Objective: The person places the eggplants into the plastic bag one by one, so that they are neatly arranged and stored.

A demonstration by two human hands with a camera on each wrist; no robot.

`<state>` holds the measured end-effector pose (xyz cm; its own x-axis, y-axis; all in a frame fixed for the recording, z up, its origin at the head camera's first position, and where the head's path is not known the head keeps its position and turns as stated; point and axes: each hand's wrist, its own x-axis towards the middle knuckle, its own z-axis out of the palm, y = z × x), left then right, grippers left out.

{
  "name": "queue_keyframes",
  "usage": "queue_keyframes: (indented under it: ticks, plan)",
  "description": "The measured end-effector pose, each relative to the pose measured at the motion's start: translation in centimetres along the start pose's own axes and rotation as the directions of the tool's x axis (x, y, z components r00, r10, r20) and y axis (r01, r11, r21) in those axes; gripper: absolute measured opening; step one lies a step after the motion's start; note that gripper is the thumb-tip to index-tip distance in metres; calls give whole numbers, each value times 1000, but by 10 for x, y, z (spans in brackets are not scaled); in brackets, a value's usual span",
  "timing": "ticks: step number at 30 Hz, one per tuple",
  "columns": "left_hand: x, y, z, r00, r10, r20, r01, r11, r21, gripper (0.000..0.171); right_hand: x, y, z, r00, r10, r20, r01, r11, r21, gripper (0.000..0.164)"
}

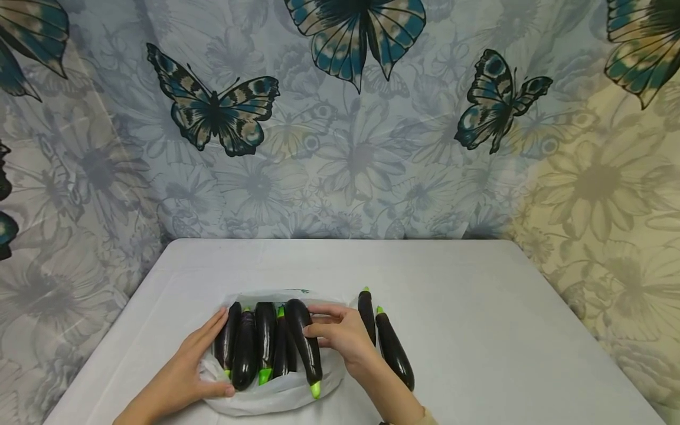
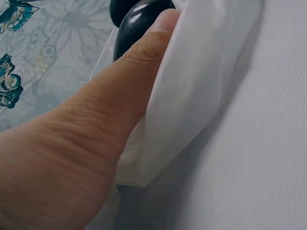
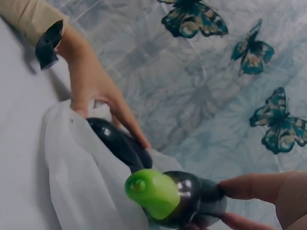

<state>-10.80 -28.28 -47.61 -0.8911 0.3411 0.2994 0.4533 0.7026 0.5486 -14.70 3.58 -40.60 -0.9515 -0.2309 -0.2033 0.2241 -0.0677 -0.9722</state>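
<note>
A white plastic bag [image 1: 276,401] lies on the table with its mouth spread, and several dark, glossy eggplants [image 1: 245,351] with green stems lie side by side in it. My left hand [image 1: 183,366] rests along the bag's left side, fingers straight and thumb spread to the near rim. In the left wrist view the thumb [image 2: 139,57] lies against the bag's edge, its tip at an eggplant. My right hand [image 1: 342,336] pinches an eggplant [image 1: 307,348] between thumb and fingers over the bag's right part. Its green stem [image 3: 153,194] points toward the near side.
Two more eggplants [image 1: 394,351] lie on the white table [image 1: 478,330] just right of the bag, partly behind my right hand and forearm. A butterfly-patterned cloth [image 1: 361,147] hangs behind the table and along both sides.
</note>
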Motion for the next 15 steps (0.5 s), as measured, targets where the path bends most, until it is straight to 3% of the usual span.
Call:
queue_keyframes:
  ticks: [5,15]
  plan:
    - [0,0,0,1000,-5,-2,5,1000,16,124,6,3,1,1000,-6,-10,5,997,-76,42]
    - [1,1,0,1000,-23,12,23,1000,-6,124,24,6,6,999,6,-49,-9,997,-75,40]
